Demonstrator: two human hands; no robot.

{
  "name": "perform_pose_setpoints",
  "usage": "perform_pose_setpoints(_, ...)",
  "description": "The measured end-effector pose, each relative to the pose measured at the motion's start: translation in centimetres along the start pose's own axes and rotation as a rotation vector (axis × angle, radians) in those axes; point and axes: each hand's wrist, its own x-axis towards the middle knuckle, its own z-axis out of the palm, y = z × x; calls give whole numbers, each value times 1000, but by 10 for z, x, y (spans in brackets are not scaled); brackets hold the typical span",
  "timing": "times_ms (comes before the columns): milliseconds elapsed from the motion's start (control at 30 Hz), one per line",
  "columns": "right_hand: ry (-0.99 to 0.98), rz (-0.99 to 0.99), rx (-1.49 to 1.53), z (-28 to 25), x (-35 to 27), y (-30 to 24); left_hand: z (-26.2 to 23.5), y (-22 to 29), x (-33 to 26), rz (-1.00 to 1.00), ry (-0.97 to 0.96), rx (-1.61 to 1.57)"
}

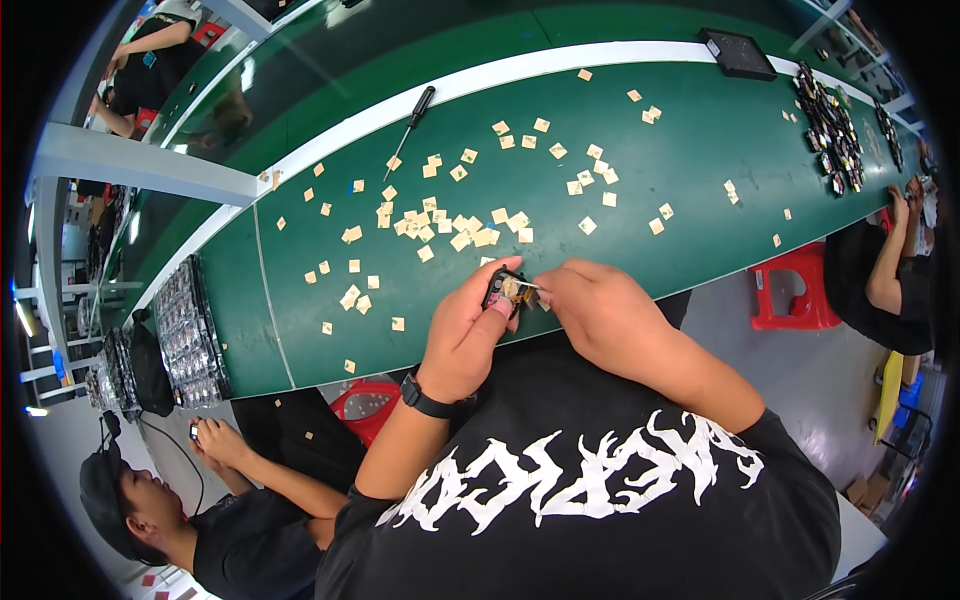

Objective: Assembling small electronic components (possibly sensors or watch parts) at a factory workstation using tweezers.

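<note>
My left hand [464, 335], with a dark watch on its wrist, grips a small black device casing [495, 289] near the table's front edge. The casing's face is open, with pale and orange parts showing inside. My right hand [600, 305] is closed in a pinch around a thin silvery tool [530, 286], whose tip reaches into the casing. Most of that tool is hidden by my fingers, so its exact kind does not show. Beyond my hands, many small beige square pieces [461, 240] lie scattered over the green table [690, 170].
A black screwdriver [422, 105] lies at the far edge by a white rail. Dark devices [832, 130] are heaped at right, near a black tray [740, 54]. Packed trays [190, 335] line the left end. A co-worker [170, 510] sits at left; a red stool [797, 290] stands right.
</note>
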Motion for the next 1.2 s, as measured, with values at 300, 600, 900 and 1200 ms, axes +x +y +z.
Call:
perform_pose_setpoints(300,-41,322,684,8,-1,8,-4,-2,-2,-147,-6,-401)
perform_pose_setpoints(600,41,81,466,1,2,3,1,-11,-1,-77,33,-261)
perform_pose_setpoints(900,83,148,439,3,6,3,6,-17,-1,78,27,0)
perform_pose_setpoints(1200,23,166,516,1,12,-3,11,-9,2,107,67,32)
